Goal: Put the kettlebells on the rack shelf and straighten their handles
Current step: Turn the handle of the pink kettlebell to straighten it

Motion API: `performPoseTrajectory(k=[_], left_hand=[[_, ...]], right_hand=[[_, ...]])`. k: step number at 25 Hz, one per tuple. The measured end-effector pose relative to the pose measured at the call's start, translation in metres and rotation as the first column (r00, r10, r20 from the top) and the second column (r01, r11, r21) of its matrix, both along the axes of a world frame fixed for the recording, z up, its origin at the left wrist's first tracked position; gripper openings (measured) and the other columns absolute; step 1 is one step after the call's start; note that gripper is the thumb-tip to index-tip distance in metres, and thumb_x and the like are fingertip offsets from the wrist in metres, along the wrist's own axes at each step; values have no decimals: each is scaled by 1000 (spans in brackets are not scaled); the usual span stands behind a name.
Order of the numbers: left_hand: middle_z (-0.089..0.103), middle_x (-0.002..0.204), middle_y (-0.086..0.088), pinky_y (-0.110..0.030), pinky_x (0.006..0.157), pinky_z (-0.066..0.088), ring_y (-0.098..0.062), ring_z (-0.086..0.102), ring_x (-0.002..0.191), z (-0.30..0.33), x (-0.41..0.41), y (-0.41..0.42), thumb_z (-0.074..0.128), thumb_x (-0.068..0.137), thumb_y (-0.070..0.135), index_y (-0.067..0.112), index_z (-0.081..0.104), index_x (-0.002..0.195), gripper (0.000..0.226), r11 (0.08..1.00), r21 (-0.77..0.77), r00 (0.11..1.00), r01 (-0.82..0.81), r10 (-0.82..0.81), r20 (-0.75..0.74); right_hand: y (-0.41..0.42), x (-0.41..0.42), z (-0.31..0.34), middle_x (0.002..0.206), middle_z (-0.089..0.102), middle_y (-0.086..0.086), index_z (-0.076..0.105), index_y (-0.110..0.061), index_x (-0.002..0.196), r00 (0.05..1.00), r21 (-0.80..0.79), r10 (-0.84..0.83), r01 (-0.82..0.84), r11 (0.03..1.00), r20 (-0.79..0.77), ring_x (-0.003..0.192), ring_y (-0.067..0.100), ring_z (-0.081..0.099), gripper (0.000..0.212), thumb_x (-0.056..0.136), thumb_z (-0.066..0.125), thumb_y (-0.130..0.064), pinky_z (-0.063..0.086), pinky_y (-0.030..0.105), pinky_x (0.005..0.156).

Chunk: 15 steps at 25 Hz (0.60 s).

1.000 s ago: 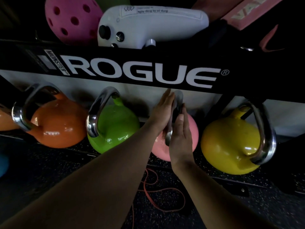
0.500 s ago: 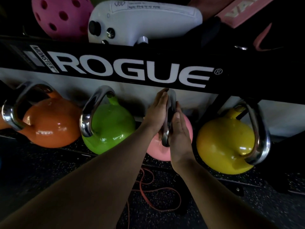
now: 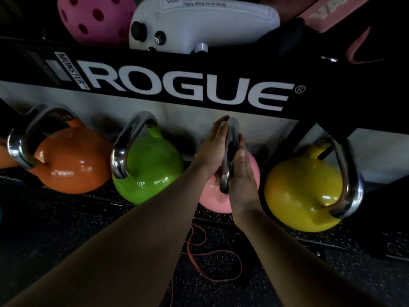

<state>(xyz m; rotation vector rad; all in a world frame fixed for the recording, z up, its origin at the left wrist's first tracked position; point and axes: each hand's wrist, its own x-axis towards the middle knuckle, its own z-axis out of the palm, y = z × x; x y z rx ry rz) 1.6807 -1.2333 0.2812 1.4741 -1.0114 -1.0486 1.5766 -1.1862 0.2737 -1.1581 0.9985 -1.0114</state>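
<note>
Several kettlebells stand in a row on the dark speckled rack shelf (image 3: 66,209): orange (image 3: 70,160), green (image 3: 152,169), pink (image 3: 212,200) and yellow (image 3: 303,191), each with a chrome handle. The pink one's handle (image 3: 232,134) faces me edge-on. My left hand (image 3: 213,147) lies flat against its left side and my right hand (image 3: 243,176) against its right side, so the handle is clamped between my palms. My arms hide much of the pink body. The orange and green handles lean left, and the yellow handle leans right.
A black beam lettered ROGUE (image 3: 177,85) runs low above the kettlebells. On the upper shelf lie a pink perforated ball (image 3: 95,18), a white device (image 3: 199,23) and a pink strap (image 3: 321,14). An orange band (image 3: 212,258) loops on the floor below.
My view has drifted slightly. Both hands stay pressed on the pink kettlebell's handle, which remains edge-on to me.
</note>
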Motion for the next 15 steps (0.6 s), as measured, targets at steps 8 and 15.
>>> performPoseTrajectory(k=[8, 15], left_hand=[[47, 149, -5, -21, 97, 38, -14, 47, 129, 6, 0, 4, 27, 106, 47, 34, 38, 147, 45, 1000, 18, 1000, 12, -12, 26], [47, 153, -2, -14, 98, 29, -20, 42, 140, 23, 13, 0, 39, 106, 38, 24, 43, 149, 46, 999, 43, 931, 6, -21, 364]], right_hand=[[2, -3, 3, 147, 42, -23, 25, -45, 151, 998, -9, 27, -27, 1000, -55, 126, -14, 41, 47, 104, 23, -50, 38, 7, 95], [-9, -20, 19, 139, 58, -4, 41, -33, 148, 973, -30, 73, -82, 996, -221, 122, 5, 56, 44, 104, 37, -41, 46, 29, 104]])
